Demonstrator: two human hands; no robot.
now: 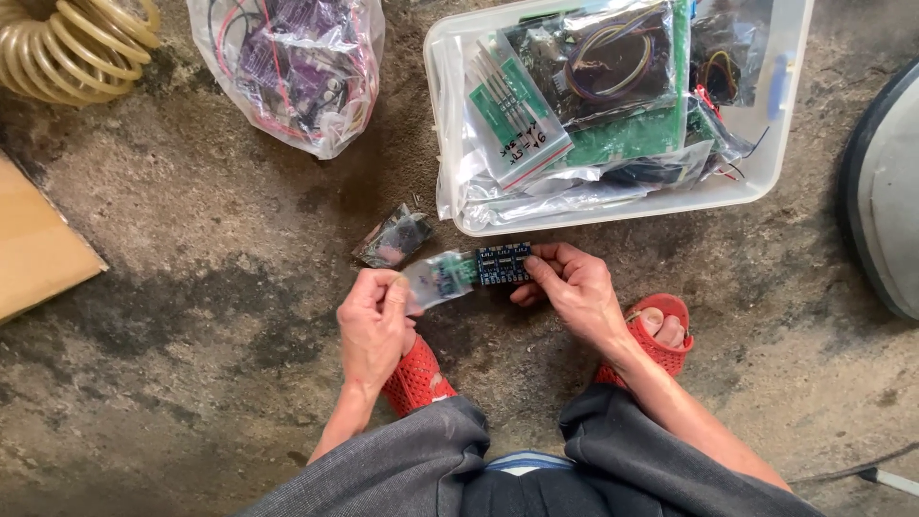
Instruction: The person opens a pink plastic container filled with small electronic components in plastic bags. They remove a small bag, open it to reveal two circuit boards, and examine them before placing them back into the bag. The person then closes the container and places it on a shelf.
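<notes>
At centre frame we see a small clear sleeve (436,280) pinched in the left hand (373,325). Just above-left lies a dark little packet (392,237) on the floor. Upper left, a knotted clear bag (297,67) holds purple parts. Upper right, a white tub (766,144) carries clear bags and a white-and-green label (517,105).

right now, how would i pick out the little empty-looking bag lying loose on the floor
Start at the clear plastic bin full of bagged circuit boards. Just off its lower left corner, on bare concrete, lies a small dark crumpled bag. It alone lies loose; the left hand holds the other small bag.
</notes>
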